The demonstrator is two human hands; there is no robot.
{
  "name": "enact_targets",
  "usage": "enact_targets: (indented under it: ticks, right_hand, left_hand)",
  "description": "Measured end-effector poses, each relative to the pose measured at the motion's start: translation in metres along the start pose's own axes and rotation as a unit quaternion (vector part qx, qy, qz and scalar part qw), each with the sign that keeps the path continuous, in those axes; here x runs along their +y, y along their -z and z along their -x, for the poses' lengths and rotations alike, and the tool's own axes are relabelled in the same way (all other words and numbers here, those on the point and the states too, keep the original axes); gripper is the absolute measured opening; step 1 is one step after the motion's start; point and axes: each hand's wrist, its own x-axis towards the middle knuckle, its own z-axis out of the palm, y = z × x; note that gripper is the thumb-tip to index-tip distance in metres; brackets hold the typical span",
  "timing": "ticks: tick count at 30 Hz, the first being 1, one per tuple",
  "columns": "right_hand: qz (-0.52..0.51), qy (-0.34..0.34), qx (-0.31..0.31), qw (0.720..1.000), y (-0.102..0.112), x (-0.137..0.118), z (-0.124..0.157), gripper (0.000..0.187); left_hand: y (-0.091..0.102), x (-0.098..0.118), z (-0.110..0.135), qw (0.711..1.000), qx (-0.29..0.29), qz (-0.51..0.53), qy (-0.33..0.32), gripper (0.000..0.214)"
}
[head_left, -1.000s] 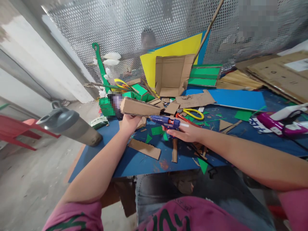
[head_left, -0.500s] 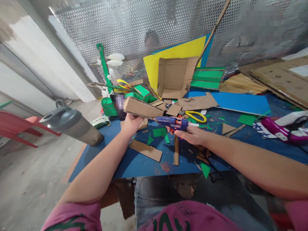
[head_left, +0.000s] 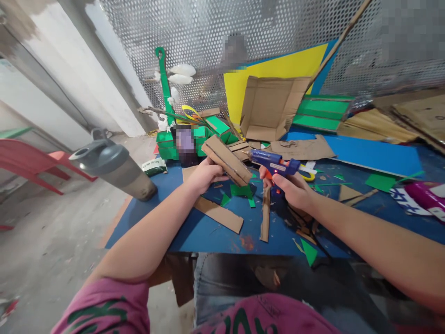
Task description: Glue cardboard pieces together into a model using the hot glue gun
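Note:
My left hand grips a small folded cardboard box piece above the table, its long edges rough and dark. In my right hand is a blue hot glue gun with an orange trigger and a small red light. Its nozzle points left, close to the upper edge of the cardboard piece. Under both hands lie a flat cardboard strip, a narrow upright strip and green scraps. Yellow-handled scissors lie partly hidden behind the glue gun.
A grey shaker bottle stands at the table's left edge. Behind are an open cardboard box, a yellow sheet, green box pieces and a blue board. A purple object lies far right. The gun's cord trails near the front edge.
The cardboard piece has tilted, its right end now lower. The glue gun's nozzle has drawn back from that end and angled upward. The view has shifted left.

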Motion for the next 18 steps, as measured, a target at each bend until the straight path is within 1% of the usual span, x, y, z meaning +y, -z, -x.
enact_targets:
  ticks: [4,8,14,18]
  right_hand:
    - [-0.033,0.008,-0.009,0.999,-0.0028,-0.0044,-0.0032,0.04]
    - [-0.062,0.028,-0.014,0.998,-0.0079,-0.0072,-0.0052,0.038]
    - [-0.026,0.04,-0.018,0.999,-0.0088,-0.0036,-0.0051,0.042]
    - [-0.018,0.049,-0.01,0.999,-0.0077,-0.0041,-0.0049,0.04]
  left_hand:
    - [0.0001,-0.0002,-0.0006,1.0,0.007,-0.001,0.014,0.062]
    - [0.0003,-0.0016,-0.0004,1.0,-0.028,0.0,-0.006,0.059]
    - [0.0009,-0.005,0.0005,0.997,-0.065,0.008,-0.033,0.055]
    - [0.0042,-0.0057,-0.0001,0.995,-0.083,0.043,-0.032,0.059]
